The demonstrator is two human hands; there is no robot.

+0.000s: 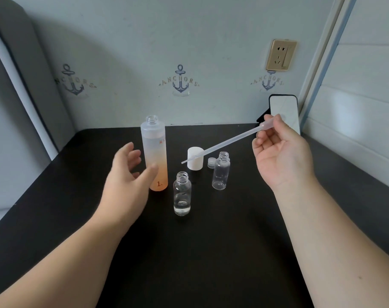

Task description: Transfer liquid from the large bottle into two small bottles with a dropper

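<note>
Hiding behind bottle [220, 170]: small cap [211, 162]

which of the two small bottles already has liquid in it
The nearer small bottle, in front of the large bottle, holds clear liquid at its bottom. The farther small bottle looks empty.

The large bottle [154, 152], just beside the left hand's [126, 174] loose grip, bears an orange "1" near its base and a small red mark higher up, too small to read. On the wall [211, 41] beyond both grips, three anchor emblems [180, 80] each read "ANCHORS".
</note>
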